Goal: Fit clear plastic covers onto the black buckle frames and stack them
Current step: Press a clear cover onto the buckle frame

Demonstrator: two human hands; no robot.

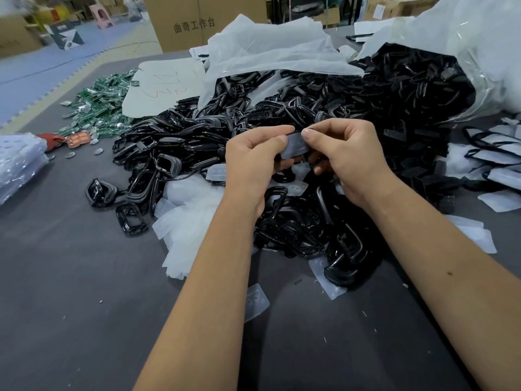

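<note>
- both hands were raised together over the heap of black buckle frames (310, 108) on the grey table (70, 277).
- the left hand (251, 162) and right hand (346, 153) pinched one clear plastic cover (296, 145) between thumbs and fingers.
- a dark frame beneath that cover was mostly hidden.
- loose covers (186, 230) lay by the left forearm.

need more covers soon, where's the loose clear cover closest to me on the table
In the head view, the clear cover lies flat on the grey table, low centre, beside the left forearm, below the buckle pile.
</note>
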